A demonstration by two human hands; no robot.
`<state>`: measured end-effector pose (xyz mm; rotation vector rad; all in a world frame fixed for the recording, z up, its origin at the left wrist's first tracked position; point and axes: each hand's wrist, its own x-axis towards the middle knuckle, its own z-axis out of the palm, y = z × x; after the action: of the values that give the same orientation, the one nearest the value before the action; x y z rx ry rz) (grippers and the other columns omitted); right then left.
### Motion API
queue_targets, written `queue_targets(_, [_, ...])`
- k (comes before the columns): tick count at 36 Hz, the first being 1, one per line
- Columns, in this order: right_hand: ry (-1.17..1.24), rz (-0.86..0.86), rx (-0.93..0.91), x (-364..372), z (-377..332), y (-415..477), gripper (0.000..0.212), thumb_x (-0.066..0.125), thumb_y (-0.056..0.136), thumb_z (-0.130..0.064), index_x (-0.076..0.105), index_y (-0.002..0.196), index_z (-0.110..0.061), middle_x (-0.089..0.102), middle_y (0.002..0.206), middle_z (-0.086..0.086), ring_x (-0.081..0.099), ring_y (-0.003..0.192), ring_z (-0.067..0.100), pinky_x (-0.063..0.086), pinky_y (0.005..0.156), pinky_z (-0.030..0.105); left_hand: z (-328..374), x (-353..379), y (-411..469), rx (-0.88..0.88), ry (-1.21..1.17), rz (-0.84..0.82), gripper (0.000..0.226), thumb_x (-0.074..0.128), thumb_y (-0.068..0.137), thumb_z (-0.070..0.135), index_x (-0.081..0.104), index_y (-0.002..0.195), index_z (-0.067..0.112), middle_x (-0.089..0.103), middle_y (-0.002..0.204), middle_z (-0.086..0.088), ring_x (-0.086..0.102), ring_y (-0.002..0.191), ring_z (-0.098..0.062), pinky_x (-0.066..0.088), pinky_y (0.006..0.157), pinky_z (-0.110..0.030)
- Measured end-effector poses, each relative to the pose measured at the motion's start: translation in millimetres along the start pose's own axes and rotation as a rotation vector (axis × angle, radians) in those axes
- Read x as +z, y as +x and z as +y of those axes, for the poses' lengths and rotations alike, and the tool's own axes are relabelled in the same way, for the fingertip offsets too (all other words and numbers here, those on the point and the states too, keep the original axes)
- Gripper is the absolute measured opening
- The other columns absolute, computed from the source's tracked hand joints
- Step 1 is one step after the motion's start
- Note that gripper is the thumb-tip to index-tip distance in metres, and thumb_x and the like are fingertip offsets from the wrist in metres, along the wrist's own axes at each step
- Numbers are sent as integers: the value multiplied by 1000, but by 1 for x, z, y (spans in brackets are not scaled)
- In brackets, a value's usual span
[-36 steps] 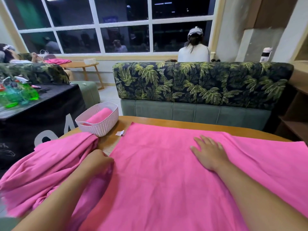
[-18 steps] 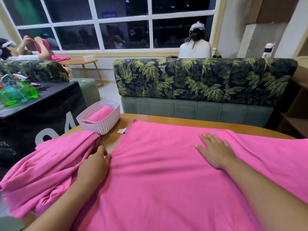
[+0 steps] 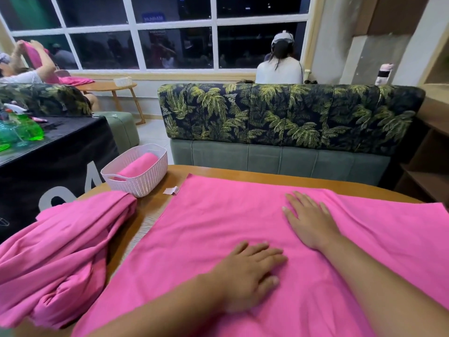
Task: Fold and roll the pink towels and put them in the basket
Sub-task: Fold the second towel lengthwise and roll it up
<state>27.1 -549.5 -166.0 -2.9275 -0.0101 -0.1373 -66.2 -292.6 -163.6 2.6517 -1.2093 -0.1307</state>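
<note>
Pink towel (image 3: 218, 227) lies spread flat on the wooden table (image 3: 243, 172), its long axis running left to right beneath both hands. Right hand (image 3: 311, 222) rests palm-down, fingers (image 3: 296, 205) straight; left hand (image 3: 247, 271), also flat, has moved in from the towel's left edge. Basket (image 3: 143, 181), holding one rolled towel (image 3: 141, 164), sits far left, nearer the left hand.

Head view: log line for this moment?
left hand flat on spread towel | right hand flat on it | basket holds one roll | pile bunched

text | black table cloth (image 3: 73, 147) | big pale "0", then a cut-off "4" or "A" | blue sign behind the window (image 3: 153, 17) | too blurred to read
</note>
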Motion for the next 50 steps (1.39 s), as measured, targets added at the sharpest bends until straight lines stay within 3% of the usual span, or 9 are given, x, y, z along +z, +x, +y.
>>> queue_targets(12, [-31,-103,18,1,1,2,78,16,94,-81,16,163,-45,9,174,-11,7,160,16,7,129,49,-179,-45,6,-737,53,39,64,21,105,64,8,164,43,0,174,5,-1,160,-22,1,128,-48])
queue_targets(20, [-52,-232,6,-9,-2,5,91,6,84,-89,1,164,-47,-11,174,-11,-9,161,17,-1,129,53,-202,-53,-3,-695,54,-15,66,19,103,68,6,164,44,-2,174,3,-5,160,-20,0,127,-46])
queue_targets(26, [-57,-228,-11,-10,3,6,98,1,75,-92,1,163,-49,-10,173,-13,-8,160,15,1,129,52,-218,-53,-16,-583,103,-37,119,-10,62,102,1,164,43,-7,173,6,-11,159,-14,0,128,-44])
queue_targets(32, [-65,-193,-16,-9,1,5,98,-1,77,-91,2,164,-47,-10,173,-13,-7,161,15,1,129,52,-199,-55,-14,-634,276,85,79,8,99,69,16,166,26,5,174,-2,-4,160,-18,-3,127,-47])
queue_targets(35, [-59,-177,-11,-5,2,6,102,-3,73,-93,2,164,-46,-9,173,-13,-7,161,15,2,129,51,-147,-45,-5,-417,260,303,74,13,101,57,38,159,19,29,168,-3,17,158,-22,9,129,-53])
queue_targets(39, [-55,-129,10,-3,7,8,105,-4,72,-93,0,165,-44,-8,174,-13,-6,161,14,2,129,52,-75,-20,-4,-32,32,50,56,32,106,52,32,159,37,24,169,15,10,157,-3,0,127,-38])
queue_targets(44, [-75,-153,22,-4,7,7,104,-5,72,-93,0,165,-44,-8,174,-12,-6,161,14,0,129,51,-118,-25,-26,-275,9,-8,63,13,100,73,7,160,54,-7,168,24,-11,156,0,-4,129,-35])
queue_targets(47, [-79,-169,25,-4,6,8,102,-4,73,-92,1,165,-45,-8,174,-12,-7,161,14,0,129,52,-158,-29,-39,-471,34,7,96,-17,74,91,5,160,53,-9,166,20,-9,158,-10,-3,129,-36])
queue_targets(50, [-81,-181,25,-7,5,7,101,-4,74,-91,1,164,-46,-9,174,-12,-8,160,15,-1,129,53,-171,-38,-34,-554,-28,-70,83,2,90,83,5,163,44,-6,171,13,-8,159,-13,-2,129,-36])
